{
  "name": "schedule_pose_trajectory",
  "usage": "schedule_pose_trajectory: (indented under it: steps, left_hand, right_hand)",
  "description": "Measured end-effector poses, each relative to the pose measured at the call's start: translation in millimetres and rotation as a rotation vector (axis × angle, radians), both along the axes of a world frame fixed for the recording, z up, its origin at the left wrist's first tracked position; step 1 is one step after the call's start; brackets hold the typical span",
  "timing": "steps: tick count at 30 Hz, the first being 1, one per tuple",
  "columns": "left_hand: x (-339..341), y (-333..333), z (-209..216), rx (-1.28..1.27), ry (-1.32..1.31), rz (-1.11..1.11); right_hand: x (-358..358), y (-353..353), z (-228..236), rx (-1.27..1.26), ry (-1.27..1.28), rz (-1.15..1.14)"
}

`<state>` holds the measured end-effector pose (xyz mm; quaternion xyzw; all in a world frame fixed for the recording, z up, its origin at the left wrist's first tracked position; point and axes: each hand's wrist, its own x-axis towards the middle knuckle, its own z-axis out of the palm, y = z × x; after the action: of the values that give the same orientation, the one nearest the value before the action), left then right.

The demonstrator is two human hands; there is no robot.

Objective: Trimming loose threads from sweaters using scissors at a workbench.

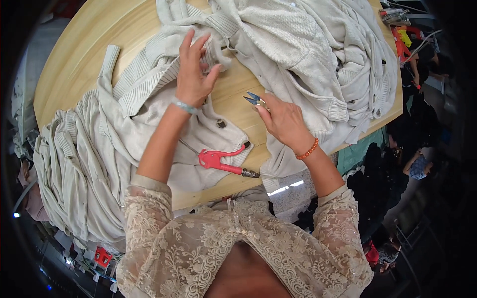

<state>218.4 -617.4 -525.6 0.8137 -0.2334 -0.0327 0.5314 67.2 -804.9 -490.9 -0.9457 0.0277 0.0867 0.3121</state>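
Observation:
My left hand is raised over a light grey knit cardigan, fingers apart and thumb spread. Just behind its fingers is a blurred bunched fold of knit; I cannot tell whether they touch. Thread snips with dark blue pointed blades stick out from my right hand, which is closed round them. Their tips point left, over bare wood between the garments. Dark buttons show along the cardigan's edge. A red air blow gun with a metal fitting lies on the cardigan's near part.
More grey cardigans are heaped on the right of the rounded wooden table, in a large pile. Another gathered stack hangs over the left edge. Dark fabric lies beyond the right edge, where other people sit.

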Motion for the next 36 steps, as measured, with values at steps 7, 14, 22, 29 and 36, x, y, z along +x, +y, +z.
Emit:
schedule_pose_trajectory:
  steps: [7,14,22,29,36]
  left_hand:
    - [58,-1,-7,0.668,-0.044,-0.230]
    - [201,49,10,0.306,-0.318,0.392]
    - [38,35,18,0.410,-0.408,-0.118]
    - [-51,66,-13,0.896,-0.364,-0.423]
    - [-42,61,-17,0.911,-0.393,-0.431]
  right_hand:
    - [-49,21,2,0.130,0.126,0.004]
    - [-91,57,-5,0.260,0.180,-0.021]
    - [-88,46,-11,0.276,0.082,-0.270]
    - [-87,45,-10,0.284,0.053,-0.256]
    - [-149,10,15,0.631,-0.299,-0.792]
